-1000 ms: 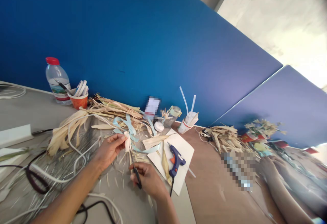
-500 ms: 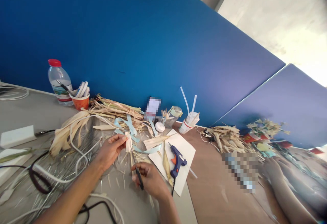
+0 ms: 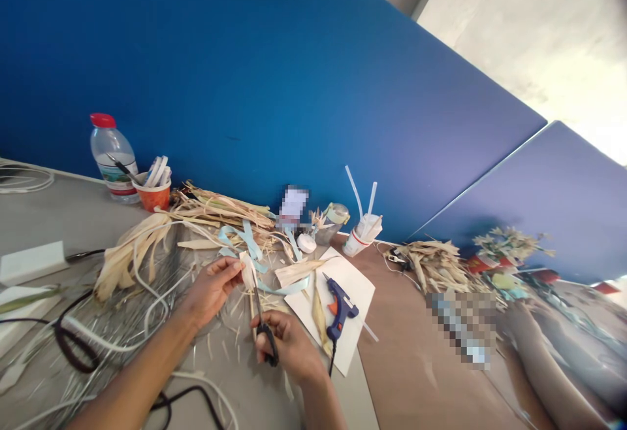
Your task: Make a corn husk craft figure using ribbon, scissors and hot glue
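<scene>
Between the thumb and fingers of my left hand (image 3: 218,286) is a small pale piece of corn husk (image 3: 248,272), held upright above the table. My right hand (image 3: 287,342) grips black-handled scissors (image 3: 266,342), with fingers in the loops. The scissor blades point up at the husk piece and meet its lower right part. Just right of my right hand, a blue hot glue gun (image 3: 341,306) lies on a white sheet (image 3: 360,283). A strip of dried husk (image 3: 319,312) rests beside the glue gun. Behind my hands are light blue ribbons (image 3: 249,240).
Dried husks (image 3: 220,208) are piled along the blue partition (image 3: 274,90). At the left stand a red-capped bottle (image 3: 115,162) and an orange cup (image 3: 153,195); cables (image 3: 142,345) and thin wires cover the table. A cup of glue sticks (image 3: 360,237) stands behind. Another person's arms (image 3: 543,345) are at right.
The scissors have turned in my right hand, so their handle loops and blades show more broadly. The husk piece has tilted slightly. My left hand stays nearly still.
</scene>
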Available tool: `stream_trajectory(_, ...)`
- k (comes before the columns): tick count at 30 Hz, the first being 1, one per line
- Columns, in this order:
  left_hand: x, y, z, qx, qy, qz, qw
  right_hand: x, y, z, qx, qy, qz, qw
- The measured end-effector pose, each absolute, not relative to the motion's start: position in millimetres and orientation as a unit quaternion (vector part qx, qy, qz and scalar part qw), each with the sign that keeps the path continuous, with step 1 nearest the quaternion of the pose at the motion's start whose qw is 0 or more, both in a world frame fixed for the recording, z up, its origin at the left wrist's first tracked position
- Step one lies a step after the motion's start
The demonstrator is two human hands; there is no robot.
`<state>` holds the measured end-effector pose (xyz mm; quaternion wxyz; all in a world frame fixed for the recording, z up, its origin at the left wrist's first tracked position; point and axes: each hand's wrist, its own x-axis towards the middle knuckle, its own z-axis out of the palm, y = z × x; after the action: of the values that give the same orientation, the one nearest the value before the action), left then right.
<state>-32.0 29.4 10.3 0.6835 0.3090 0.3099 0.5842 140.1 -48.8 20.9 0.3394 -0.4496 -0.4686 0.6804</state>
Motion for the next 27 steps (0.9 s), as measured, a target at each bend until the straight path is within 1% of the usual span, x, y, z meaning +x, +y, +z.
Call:
stream_trajectory(6,-32.2,29.6,9.1,0.275,0.309,0.589,0.695,143.4,-48.9,18.0,-0.391,-0.477,0.687,0.384)
stream_trajectory(14,-27.3,26.7,11.0,0.304,0.302,0.575,0.697,143.5,-50.5,19.7,-0.364,-0.487,0.694,0.387)
stream_trajectory(27,-23.8,25.1,6.9,0.297,0.295,0.572,0.705,142.0,-49.1,13.0,-0.395,-0.49,0.668,0.397)
